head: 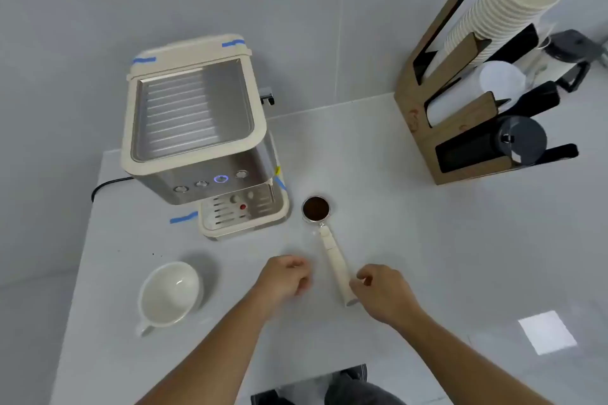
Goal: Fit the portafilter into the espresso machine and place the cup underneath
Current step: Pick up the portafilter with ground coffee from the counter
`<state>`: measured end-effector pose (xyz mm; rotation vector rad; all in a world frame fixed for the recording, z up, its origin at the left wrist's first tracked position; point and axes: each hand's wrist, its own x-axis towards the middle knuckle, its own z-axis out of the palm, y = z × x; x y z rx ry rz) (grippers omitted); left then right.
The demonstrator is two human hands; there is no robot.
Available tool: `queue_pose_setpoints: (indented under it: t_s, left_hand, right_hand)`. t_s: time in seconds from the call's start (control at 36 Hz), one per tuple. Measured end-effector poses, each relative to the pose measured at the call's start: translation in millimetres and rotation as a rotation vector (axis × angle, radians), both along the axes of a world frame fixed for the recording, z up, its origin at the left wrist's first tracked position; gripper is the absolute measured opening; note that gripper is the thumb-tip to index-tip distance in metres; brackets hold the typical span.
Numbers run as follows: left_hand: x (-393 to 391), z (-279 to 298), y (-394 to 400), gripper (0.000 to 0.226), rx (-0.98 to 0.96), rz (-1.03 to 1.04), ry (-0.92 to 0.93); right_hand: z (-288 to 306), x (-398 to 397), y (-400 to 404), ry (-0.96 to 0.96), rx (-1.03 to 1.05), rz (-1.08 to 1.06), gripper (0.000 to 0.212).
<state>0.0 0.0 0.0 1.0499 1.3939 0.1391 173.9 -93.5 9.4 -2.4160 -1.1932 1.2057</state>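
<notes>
A cream and steel espresso machine (pixel 197 128) stands at the back left of the white table, one blue-lit button on its front and its drip tray (pixel 241 215) empty. The portafilter (pixel 330 246) lies to its right, basket full of dark coffee grounds, cream handle pointing toward me. An empty white cup (pixel 169 294) sits at the front left, handle toward me. My right hand (pixel 383 293) rests at the end of the portafilter handle, fingers curled beside it and touching it. My left hand (pixel 286 276) hovers loosely curled just left of the handle, holding nothing.
A wooden rack (pixel 460 128) at the back right holds a tall stack of paper cups (pixel 503 6), white lids and black lids. A black cable (pixel 108 184) runs off the machine's left side. The table edge (pixel 85 240) falls away on the left. My knees show below the front edge.
</notes>
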Motion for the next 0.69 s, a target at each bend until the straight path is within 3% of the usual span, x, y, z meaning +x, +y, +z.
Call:
queue_pose_setpoints:
  t_s: [0.36,0.69]
  left_hand:
    - [45.8,2.3,11.7,0.012,0.075,0.146,0.005]
    - [59.6,-3.4,11.8,0.011,0.085,0.152,0.076]
  right_hand:
    - [-8.2,1.4,0.5,0.084,0.022,0.001,0.047]
    - [-11.4,-4.0,6.2,0.133,0.029,0.055,0.025]
